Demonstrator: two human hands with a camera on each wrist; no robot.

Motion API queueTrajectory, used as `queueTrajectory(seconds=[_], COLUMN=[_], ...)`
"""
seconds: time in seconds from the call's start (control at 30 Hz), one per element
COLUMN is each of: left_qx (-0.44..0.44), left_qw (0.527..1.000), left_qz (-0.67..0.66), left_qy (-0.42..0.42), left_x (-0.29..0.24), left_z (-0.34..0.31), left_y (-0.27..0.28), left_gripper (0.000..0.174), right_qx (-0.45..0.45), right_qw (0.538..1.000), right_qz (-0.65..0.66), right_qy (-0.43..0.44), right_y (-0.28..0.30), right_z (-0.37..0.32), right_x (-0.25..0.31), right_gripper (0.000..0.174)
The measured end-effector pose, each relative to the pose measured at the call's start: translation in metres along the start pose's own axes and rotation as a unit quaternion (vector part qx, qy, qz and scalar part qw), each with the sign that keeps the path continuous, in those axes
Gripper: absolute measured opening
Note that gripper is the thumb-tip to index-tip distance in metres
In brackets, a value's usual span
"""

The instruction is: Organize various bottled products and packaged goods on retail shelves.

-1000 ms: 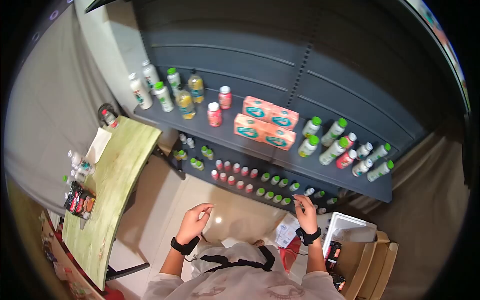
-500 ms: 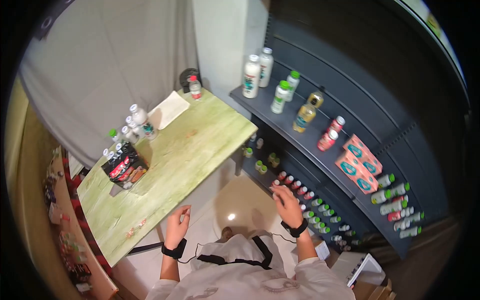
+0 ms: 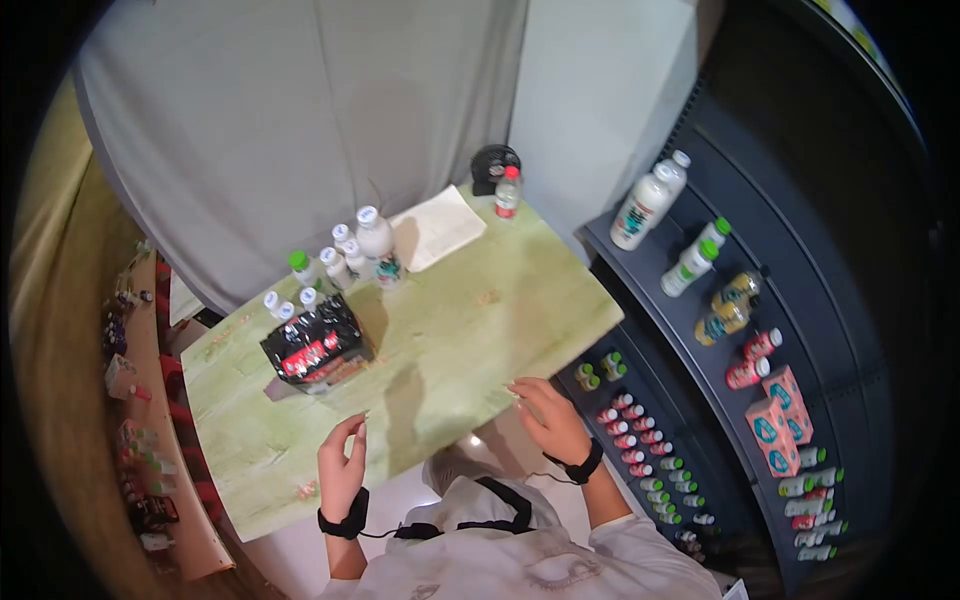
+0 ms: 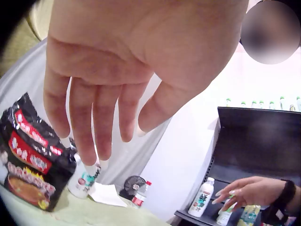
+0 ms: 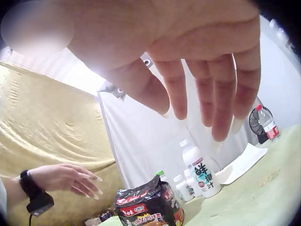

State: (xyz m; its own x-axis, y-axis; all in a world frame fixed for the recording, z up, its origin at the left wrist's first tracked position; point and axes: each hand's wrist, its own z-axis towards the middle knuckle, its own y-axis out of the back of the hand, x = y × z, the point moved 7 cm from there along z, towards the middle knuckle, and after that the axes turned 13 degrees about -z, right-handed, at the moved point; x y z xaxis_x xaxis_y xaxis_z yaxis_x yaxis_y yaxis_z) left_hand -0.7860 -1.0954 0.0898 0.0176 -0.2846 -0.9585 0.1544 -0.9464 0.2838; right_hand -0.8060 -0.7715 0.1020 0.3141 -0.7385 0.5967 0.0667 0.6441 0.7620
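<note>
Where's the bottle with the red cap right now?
In the head view, the red-capped bottle stands at the table's far corner, beside the black fan.

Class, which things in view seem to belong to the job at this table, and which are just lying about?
Likely the job's:
- left hand and right hand, both empty
- table
- black pack, nearest the left hand
- large white bottle behind it

Probably just lying about:
- fan
- paper
- red-capped bottle
</note>
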Motion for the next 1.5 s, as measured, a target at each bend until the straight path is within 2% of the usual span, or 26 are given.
queueTrajectory(seconds=[0.1, 0.17, 0.43, 0.53, 0.63, 0.7, 0.77, 0.87, 0.97, 1.1, 1.27, 1.4, 1.5], left_qx=[-0.039, -0.061, -0.127, -0.13, -0.104, -0.072, -0.019, 0.057, 0.119, 0.196, 0.226, 0.258, 0.21], left_qw=[0.997, 0.995, 0.976, 0.968, 0.971, 0.984, 0.981, 0.971, 0.961, 0.938, 0.919, 0.911, 0.929], left_qz=[0.06, 0.075, 0.176, 0.207, 0.196, 0.148, 0.183, 0.23, 0.249, 0.273, 0.303, 0.31, 0.295], left_qy=[-0.041, -0.032, -0.026, -0.051, -0.085, -0.066, -0.053, -0.042, 0.005, 0.09, 0.11, 0.08, 0.079], left_x=[-0.027, -0.03, -0.026, -0.027, -0.024, 0.013, 0.031, 0.068, 0.107, 0.129, 0.162, 0.155, 0.117], left_z=[0.038, 0.062, 0.14, 0.177, 0.223, 0.26, 0.287, 0.316, 0.332, 0.335, 0.336, 0.343, 0.351], left_y=[0.044, 0.074, 0.168, 0.19, 0.195, 0.198, 0.185, 0.162, 0.145, 0.129, 0.126, 0.125, 0.126], left_gripper=[0.023, 0.024, 0.029, 0.032, 0.033, 0.035, 0.035, 0.036, 0.039, 0.044, 0.047, 0.048, 0.05], right_qx=[-0.007, 0.002, 0.045, 0.061, 0.119, 0.116, 0.106, 0.149, 0.197, 0.265, 0.321, 0.314, 0.324], right_qw=[1.0, 0.999, 0.99, 0.988, 0.981, 0.979, 0.977, 0.975, 0.97, 0.955, 0.937, 0.938, 0.934], right_qz=[0.018, 0.028, 0.018, 0.024, 0.043, 0.038, 0.039, 0.012, 0.007, 0.026, 0.047, 0.017, 0.009], right_qy=[0.01, 0.023, 0.133, 0.142, 0.144, 0.164, 0.179, 0.162, 0.142, 0.132, 0.127, 0.146, 0.149], right_y=[-0.033, -0.055, -0.101, -0.111, -0.138, -0.156, -0.18, -0.228, -0.268, -0.303, -0.335, -0.341, -0.344], right_z=[0.059, 0.09, 0.195, 0.231, 0.263, 0.284, 0.302, 0.321, 0.334, 0.343, 0.353, 0.357, 0.355], right_x=[0.004, 0.016, 0.065, 0.077, 0.078, 0.084, 0.087, 0.08, 0.07, 0.059, 0.051, 0.05, 0.044], right_gripper=[0.029, 0.029, 0.026, 0.025, 0.03, 0.027, 0.025, 0.024, 0.025, 0.028, 0.03, 0.032, 0.033])
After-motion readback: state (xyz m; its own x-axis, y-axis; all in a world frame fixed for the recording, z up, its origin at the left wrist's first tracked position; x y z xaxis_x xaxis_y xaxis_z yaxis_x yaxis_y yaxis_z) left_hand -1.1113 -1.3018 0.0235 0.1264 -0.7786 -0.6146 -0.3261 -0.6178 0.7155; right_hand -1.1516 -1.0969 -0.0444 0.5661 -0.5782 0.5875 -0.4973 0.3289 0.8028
